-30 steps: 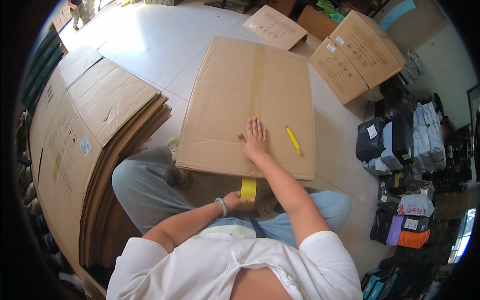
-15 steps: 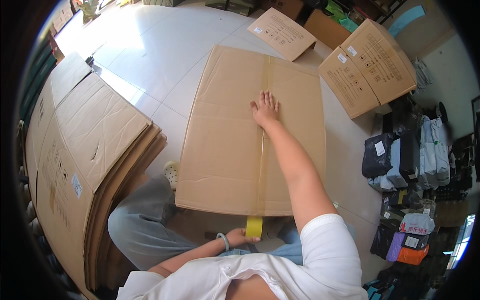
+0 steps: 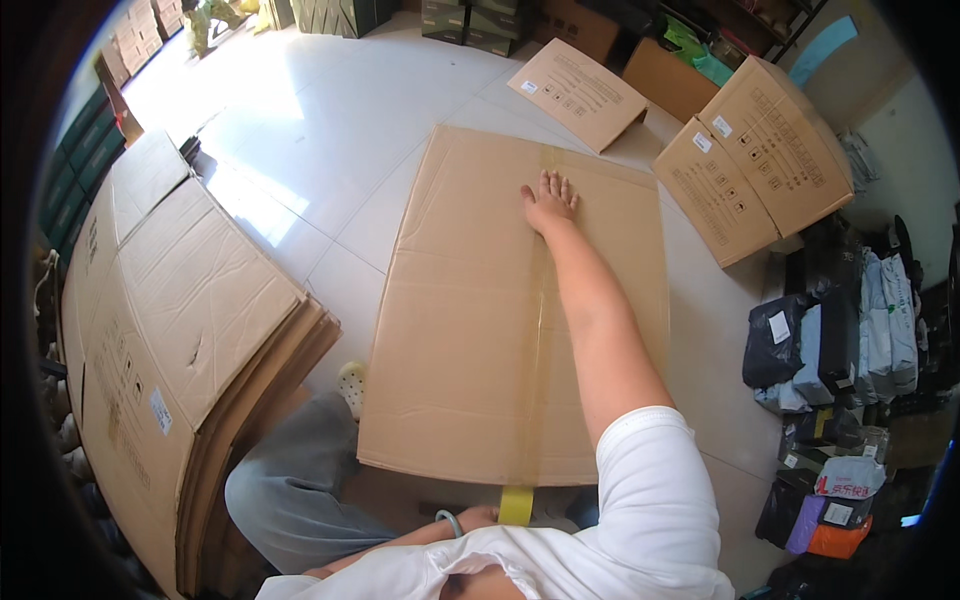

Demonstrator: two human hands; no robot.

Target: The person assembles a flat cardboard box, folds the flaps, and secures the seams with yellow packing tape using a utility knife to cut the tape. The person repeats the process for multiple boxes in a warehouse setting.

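Observation:
A large brown cardboard box [image 3: 450, 330] lies in front of me, with a strip of clear yellowish packing tape [image 3: 537, 330] running down its upper face from the far edge to the near edge. My right hand [image 3: 550, 205] rests palm down on this strip near the far end, fingers outstretched. Below the near edge, my left hand [image 3: 482, 516] is closed at the side of a yellow tape roll [image 3: 516, 506]. The box edge and my shirt partly hide that hand and the roll.
Folded cardboard boxes [image 3: 200, 300] stand stacked on my left. At the far right are more brown cartons [image 3: 760, 160], and a flat carton piece [image 3: 580, 92] leans beyond the box. Wrapped parcels [image 3: 775, 340] pile up along the right. A pale clog [image 3: 351, 388] shows beside my knee.
My right hand has slid farther away along the tape strip, toward the box's far edge. The left hand still holds the tape roll; the whole view has shifted slightly.

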